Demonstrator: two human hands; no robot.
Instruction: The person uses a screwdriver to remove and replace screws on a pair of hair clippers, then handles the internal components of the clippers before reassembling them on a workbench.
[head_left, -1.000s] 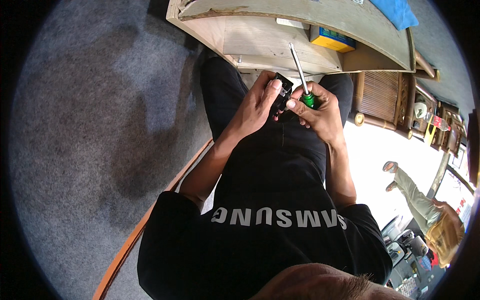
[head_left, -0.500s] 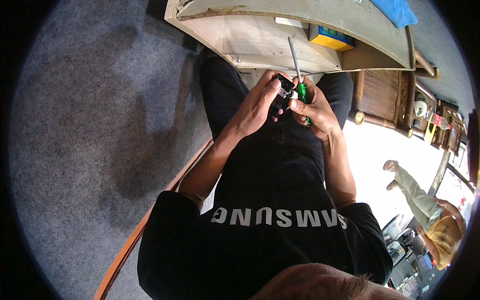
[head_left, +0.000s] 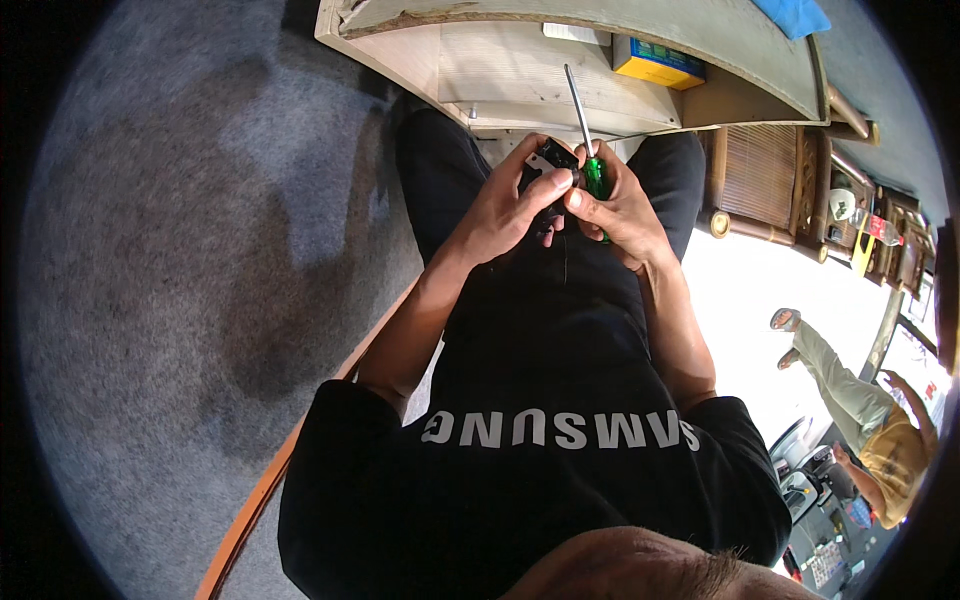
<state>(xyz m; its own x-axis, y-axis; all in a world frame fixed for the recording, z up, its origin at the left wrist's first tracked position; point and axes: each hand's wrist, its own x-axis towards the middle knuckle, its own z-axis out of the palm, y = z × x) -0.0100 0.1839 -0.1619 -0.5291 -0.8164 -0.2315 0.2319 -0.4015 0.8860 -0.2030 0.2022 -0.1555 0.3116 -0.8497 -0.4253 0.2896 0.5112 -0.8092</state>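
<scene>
My left hand [head_left: 510, 205] is closed round a small black device [head_left: 548, 160] with a light metal piece on its side; the thumb presses on its face. What kind of device it is, I cannot make out. In my right hand [head_left: 628, 212] is a screwdriver [head_left: 596, 178] with a green see-through handle, its long metal shaft pointing up and away toward the desk. The thumb of this hand reaches over to the device's near edge, next to the left thumb. Both hands meet above my lap, and the fingers partly hide the device.
Just beyond my knees stands a pale wooden desk [head_left: 560, 92] with an open shelf. A yellow and blue box [head_left: 655, 65] lies on that shelf, and blue cloth or plastic [head_left: 795, 15] hangs at the top. Bamboo furniture [head_left: 765, 180] is to the right; farther off, a person [head_left: 860, 400] stands.
My left thumb has slid toward the right, across the device, and now meets the right thumb. The device has turned a little. The screwdriver stays in my right hand.
</scene>
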